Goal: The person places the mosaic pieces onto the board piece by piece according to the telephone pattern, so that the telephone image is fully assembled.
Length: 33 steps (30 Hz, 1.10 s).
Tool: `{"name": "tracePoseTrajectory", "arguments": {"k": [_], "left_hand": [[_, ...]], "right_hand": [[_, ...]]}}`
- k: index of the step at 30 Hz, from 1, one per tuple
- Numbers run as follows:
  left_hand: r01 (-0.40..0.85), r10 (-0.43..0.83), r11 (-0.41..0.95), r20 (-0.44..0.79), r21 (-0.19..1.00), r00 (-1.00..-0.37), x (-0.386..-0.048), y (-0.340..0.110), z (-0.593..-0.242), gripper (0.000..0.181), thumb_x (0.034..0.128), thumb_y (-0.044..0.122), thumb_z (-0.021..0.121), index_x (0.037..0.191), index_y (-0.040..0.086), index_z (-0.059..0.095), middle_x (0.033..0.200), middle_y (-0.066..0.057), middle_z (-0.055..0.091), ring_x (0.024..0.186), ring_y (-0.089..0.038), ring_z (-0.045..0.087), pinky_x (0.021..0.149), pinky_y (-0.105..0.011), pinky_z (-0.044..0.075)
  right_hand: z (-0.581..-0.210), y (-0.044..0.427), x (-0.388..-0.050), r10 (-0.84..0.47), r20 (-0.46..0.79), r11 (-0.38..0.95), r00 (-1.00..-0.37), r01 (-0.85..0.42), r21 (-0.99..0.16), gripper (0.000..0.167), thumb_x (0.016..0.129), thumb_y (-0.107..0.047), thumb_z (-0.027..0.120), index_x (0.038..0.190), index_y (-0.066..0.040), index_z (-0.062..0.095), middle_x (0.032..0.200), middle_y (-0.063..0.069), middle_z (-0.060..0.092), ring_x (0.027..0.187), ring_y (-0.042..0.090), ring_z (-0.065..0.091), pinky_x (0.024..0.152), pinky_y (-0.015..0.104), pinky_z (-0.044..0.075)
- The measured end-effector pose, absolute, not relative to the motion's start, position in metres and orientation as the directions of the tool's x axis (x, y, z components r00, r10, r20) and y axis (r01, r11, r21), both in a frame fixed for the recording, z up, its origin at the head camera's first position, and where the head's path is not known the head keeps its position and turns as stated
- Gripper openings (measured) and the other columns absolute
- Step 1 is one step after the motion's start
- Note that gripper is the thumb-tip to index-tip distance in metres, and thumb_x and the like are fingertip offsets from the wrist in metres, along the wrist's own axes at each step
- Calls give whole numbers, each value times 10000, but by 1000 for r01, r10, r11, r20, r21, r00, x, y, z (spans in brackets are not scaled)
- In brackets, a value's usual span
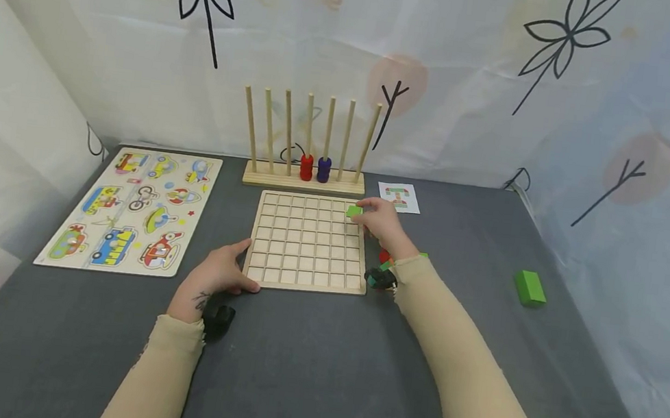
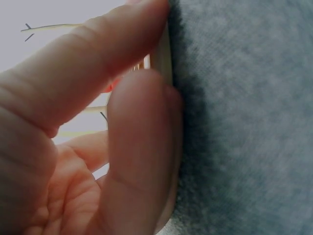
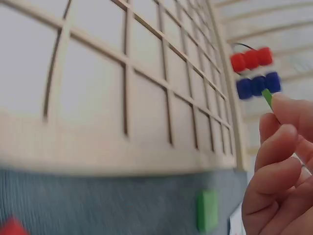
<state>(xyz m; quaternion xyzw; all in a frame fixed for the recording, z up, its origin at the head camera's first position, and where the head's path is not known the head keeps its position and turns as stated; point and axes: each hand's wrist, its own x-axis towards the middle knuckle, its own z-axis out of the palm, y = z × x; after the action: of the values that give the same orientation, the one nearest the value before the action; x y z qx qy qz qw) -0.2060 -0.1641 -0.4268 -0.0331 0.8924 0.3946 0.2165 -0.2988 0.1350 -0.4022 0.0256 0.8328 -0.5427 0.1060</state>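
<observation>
My right hand (image 1: pixel 382 220) pinches a small green square tile (image 1: pixel 353 211) between thumb and fingertips, over the back right corner of a wooden grid board (image 1: pixel 306 290). In the right wrist view only an edge of the tile (image 3: pixel 267 97) shows. Whether it touches the board cannot be told. At the board's front left corner rests my left hand (image 1: pixel 217 271), its thumb against the front edge and fingers along the left side. Close up in the left wrist view, the fingers (image 2: pixel 142 142) largely cover the board's edge.
Behind the board stands a wooden rack (image 1: pixel 254 176) of upright pegs, with red beads (image 1: pixel 306 167) and blue beads (image 1: pixel 323 170). A pattern card (image 1: pixel 411 202) lies at the back right. Red (image 1: pixel 384 256) and green pieces lie beside the board, partly hidden. A puzzle board (image 1: pixel 149 205) is left; a green block (image 1: pixel 529 288) right.
</observation>
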Motion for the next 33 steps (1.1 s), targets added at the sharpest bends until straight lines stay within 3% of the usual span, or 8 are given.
{"name": "tracePoseTrajectory", "arguments": {"k": [8, 18, 20, 22, 26, 28, 30, 33], "left_hand": [[-227, 116, 686, -412, 691, -904, -205, -163, -426, 1048, 666, 148, 823, 1489, 90, 176, 588, -57, 517, 494, -147, 545, 535, -281, 450], [-238, 119, 687, -429, 687, -895, -205, -163, -424, 1071, 654, 166, 836, 1489, 86, 170, 648, -86, 544, 515, -153, 562, 537, -272, 447], [-244, 108, 692, -432, 680, -895, -207, -164, -427, 1061, 661, 163, 831, 1491, 102, 173, 667, -93, 555, 519, -153, 562, 543, -275, 446], [-244, 105, 695, -431, 676, -896, -208, -164, -429, 1058, 665, 164, 828, 1492, 109, 172, 676, -93, 562, 517, -150, 559, 543, -278, 446], [-236, 112, 700, -430, 674, -896, -207, -164, -430, 1063, 669, 176, 827, 1493, 103, 159, 675, -93, 561, 513, -150, 555, 543, -284, 446], [-239, 108, 703, -433, 669, -895, -207, -164, -430, 1065, 669, 181, 827, 1495, 112, 159, 674, -92, 563, 514, -151, 555, 548, -284, 444], [-240, 107, 705, -434, 668, -894, -207, -164, -429, 1064, 670, 183, 827, 1495, 111, 158, 678, -91, 561, 517, -153, 554, 551, -284, 442], [-239, 107, 704, -432, 668, -895, -208, -164, -429, 1061, 670, 185, 826, 1495, 115, 162, 672, -90, 565, 517, -155, 556, 554, -287, 441]], "right_hand": [[-418, 114, -303, -110, -195, 531, -975, 108, -840, 392, 808, -52, 668, 1195, -35, 608, 1046, 128, 569, 448, 55, 364, 490, 225, 355], [-421, 109, -303, -94, -276, 587, -956, 171, -791, 341, 812, -83, 686, 1150, -67, 645, 925, 130, 631, 470, 81, 436, 507, 228, 400], [-421, 108, -303, -88, -270, 633, -959, 155, -758, 342, 813, -110, 689, 1152, -88, 652, 1008, 112, 634, 580, 109, 511, 581, 255, 442], [-421, 108, -303, -90, -254, 688, -963, 124, -715, 350, 812, -135, 691, 1159, -102, 656, 1125, 105, 625, 803, 153, 592, 738, 299, 477], [-420, 105, -303, -109, -241, 775, -964, 69, -628, 379, 817, -169, 689, 1190, -121, 644, 1309, 71, 546, 1239, 219, 462, 1013, 367, 366], [-419, 105, -303, -123, -252, 792, -960, 58, -607, 403, 824, -182, 681, 1220, -130, 625, 1335, 69, 527, 1258, 227, 448, 1027, 373, 353], [-416, 107, -304, -134, -242, 798, -961, 40, -601, 416, 821, -199, 674, 1229, -137, 617, 1321, 86, 536, 1128, 219, 540, 949, 356, 418], [-408, 116, -306, -133, -238, 780, -962, 47, -624, 417, 856, -220, 626, 1262, -134, 586, 1336, 106, 513, 1055, 229, 558, 895, 362, 445]]}}
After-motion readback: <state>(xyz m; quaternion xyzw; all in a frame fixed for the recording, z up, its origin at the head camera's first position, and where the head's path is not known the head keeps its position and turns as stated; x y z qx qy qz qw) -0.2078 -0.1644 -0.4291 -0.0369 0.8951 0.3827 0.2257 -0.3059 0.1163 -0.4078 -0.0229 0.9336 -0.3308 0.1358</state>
